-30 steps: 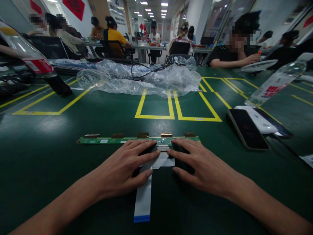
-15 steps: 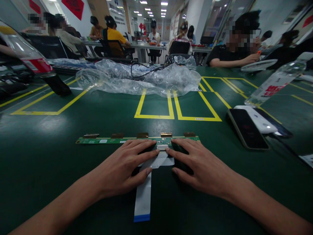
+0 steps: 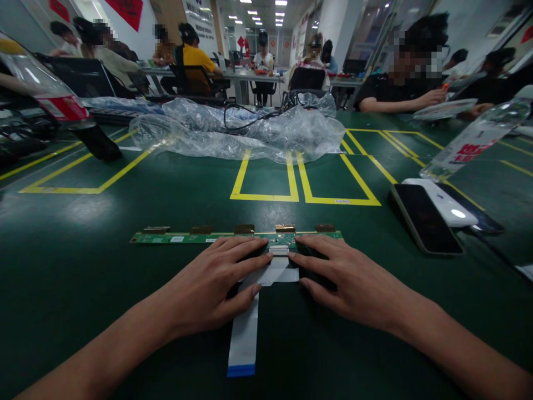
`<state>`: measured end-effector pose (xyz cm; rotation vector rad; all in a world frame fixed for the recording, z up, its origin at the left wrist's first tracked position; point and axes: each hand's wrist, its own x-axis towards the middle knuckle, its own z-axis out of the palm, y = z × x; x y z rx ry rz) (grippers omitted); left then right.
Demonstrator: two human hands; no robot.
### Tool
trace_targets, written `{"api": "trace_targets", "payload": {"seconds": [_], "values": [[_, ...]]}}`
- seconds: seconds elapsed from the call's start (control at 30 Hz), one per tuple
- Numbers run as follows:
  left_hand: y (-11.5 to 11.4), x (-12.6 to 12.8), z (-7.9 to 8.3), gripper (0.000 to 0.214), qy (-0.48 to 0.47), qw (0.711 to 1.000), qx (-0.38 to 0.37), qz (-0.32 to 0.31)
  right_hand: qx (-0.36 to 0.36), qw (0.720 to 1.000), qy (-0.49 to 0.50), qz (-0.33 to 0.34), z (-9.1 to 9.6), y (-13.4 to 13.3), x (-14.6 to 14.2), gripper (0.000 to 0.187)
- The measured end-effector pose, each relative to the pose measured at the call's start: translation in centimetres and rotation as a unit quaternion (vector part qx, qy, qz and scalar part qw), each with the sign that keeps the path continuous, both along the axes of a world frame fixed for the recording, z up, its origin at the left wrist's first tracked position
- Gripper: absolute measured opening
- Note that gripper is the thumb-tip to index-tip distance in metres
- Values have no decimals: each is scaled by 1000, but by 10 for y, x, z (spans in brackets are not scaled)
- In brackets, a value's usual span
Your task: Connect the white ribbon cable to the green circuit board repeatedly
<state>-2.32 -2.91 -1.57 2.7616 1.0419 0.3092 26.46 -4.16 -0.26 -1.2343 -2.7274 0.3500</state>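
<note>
A long, narrow green circuit board lies across the table before me, with several brown film tabs along its far edge. A white flat ribbon cable meets the white connector at the board's near edge; it is folded and runs toward me to a blue-tipped end. My left hand rests with fingers spread, index fingertip at the connector's left side and thumb by the cable. On the other side, my right hand has its fingers apart, with fingertips at the board and by the connector's right end. Neither hand grips anything.
Crumpled clear plastic wrap with a black cable lies beyond the yellow tape outlines. At right are a phone, a white device and a clear bottle. A cola bottle stands left. People sit around other tables.
My right hand has shifted slightly right, its index and thumb drawing a little away from the connector and cable. My left hand stays nearly in place. The view has moved slightly.
</note>
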Motion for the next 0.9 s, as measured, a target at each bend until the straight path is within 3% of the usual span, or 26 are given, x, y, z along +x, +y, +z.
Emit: {"api": "trace_targets", "payload": {"seconds": [0.57,0.9], "values": [[-1,3,2,49,38,999,-4,-1,-12,999,28,-18,1,-4,-3,51],[-2,5,1,48,13,1000,-1,8,1,1000,9,-26,-3,-6,-7,51]]}}
